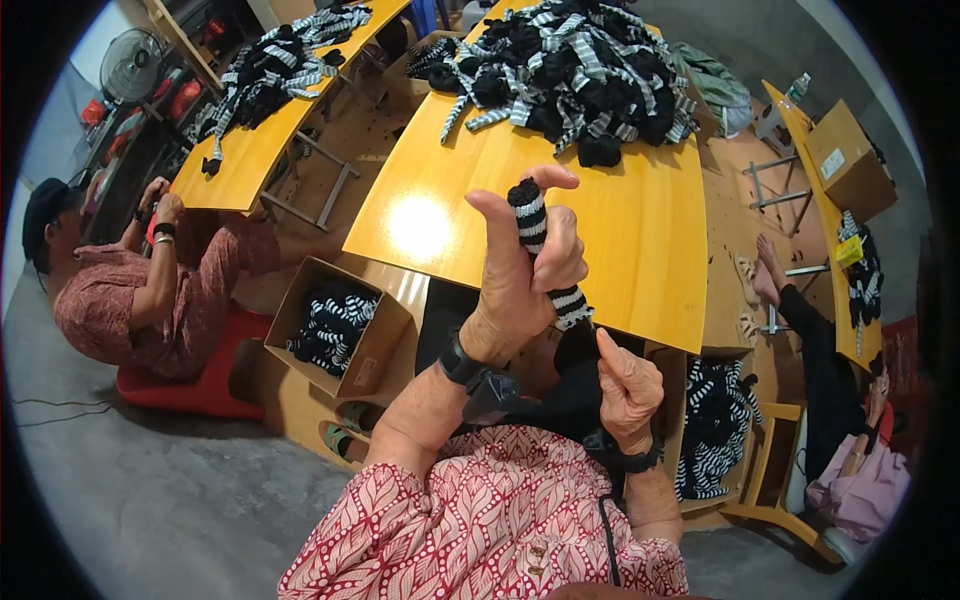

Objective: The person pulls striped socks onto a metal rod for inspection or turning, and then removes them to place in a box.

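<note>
A narrow black-and-white striped knitted piece [530,225], sock-like, is in my left hand [505,285]. Its rounded black end sticks up between my thumb and raised index finger, while the other fingers curl around its middle. The striped lower end [572,308] comes out below those fingers, toward my right hand [628,390]. My right thumb and fingertips are pinched together just beside that end. Whatever they hold, perhaps a thread or needle, is too small to make out. Both hands are in front of the near edge of the yellow table [610,250].
A large heap of striped knitted pieces [570,75] covers the table's far part. Cardboard boxes [388,340] with similar pieces stand on the floor at both sides of me. One person [160,290] sits at a left table, another [850,450] at the right. Slippers [345,440] lie on the floor.
</note>
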A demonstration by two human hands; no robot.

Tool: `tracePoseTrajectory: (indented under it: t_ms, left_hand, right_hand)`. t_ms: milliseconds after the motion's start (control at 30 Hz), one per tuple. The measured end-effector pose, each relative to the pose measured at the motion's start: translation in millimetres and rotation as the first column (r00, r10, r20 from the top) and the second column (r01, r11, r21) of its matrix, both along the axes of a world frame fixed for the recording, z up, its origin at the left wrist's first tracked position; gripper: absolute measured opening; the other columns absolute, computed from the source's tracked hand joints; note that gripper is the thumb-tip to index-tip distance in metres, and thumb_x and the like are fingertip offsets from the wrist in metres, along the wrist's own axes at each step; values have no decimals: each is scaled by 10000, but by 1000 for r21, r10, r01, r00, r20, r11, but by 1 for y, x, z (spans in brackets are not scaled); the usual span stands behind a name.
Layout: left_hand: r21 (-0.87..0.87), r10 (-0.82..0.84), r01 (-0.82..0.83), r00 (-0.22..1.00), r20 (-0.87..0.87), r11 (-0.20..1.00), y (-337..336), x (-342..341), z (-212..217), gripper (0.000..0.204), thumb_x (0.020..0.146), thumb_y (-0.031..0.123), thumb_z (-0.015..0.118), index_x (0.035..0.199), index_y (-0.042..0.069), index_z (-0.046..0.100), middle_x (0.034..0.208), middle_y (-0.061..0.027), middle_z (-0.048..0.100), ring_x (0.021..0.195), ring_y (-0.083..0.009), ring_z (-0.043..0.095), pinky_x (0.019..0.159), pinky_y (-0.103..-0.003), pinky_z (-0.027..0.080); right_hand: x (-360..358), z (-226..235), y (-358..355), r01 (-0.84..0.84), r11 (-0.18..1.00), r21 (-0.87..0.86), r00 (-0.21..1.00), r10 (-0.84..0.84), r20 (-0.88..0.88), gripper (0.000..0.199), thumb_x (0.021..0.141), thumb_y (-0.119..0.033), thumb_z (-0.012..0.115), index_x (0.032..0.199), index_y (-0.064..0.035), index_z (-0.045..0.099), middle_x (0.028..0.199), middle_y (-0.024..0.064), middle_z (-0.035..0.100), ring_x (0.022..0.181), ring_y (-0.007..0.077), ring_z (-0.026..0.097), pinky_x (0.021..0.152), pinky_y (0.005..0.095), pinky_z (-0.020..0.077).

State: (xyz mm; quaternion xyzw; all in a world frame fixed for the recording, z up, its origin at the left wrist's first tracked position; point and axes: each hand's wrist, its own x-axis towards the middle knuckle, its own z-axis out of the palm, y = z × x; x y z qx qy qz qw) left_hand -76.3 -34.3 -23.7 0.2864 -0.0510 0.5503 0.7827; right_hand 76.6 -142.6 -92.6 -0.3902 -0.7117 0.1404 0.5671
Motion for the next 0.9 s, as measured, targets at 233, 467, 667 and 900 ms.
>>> tracePoseTrajectory:
  t_ms: [233, 467, 667, 900]
  left_hand:
    - [43, 176, -171, 970, -168, 984, -15, 6, 8, 447, 928, 426, 582, 1169, 68, 466, 543, 76, 330, 424, -14, 261, 421, -191, 207]
    - [-38, 78, -85, 983, -164, 996, -24, 17, -14, 390, 971, 401, 523, 1135, 50, 485, 581, 47, 391, 452, -36, 326, 430, -200, 266]
    - [-64, 325, -341, 928, -182, 938, -9, 8, 4, 430, 1024, 434, 363, 1161, 41, 471, 748, -33, 513, 509, -70, 374, 496, -203, 318]
    - [-89, 271, -307, 918, -289, 948, 0, 8, -3, 358, 1013, 384, 436, 1174, 65, 464, 633, 47, 429, 453, -36, 295, 449, -195, 248]
  right_hand:
    - [-8, -2, -8, -1, 988, -152, 992, -18, -122, 320, 852, 65, 590, 1164, 25, 650, 1053, 152, 707, 749, 124, 640, 653, 219, 480]
    - [-31, 12, 2, 108, 986, -127, 976, -129, -177, 207, 908, 16, 579, 1105, 12, 643, 748, 30, 588, 639, 82, 514, 598, 227, 446]
    - [-15, 4, -6, 73, 920, -384, 989, -117, -90, 248, 908, -33, 606, 1152, 7, 585, 792, 41, 592, 668, 101, 524, 630, 234, 453]
    - [-9, 3, -6, -13, 842, -539, 999, -13, -45, 150, 931, -71, 567, 1053, 9, 601, 665, 61, 534, 577, 132, 511, 526, 256, 404]
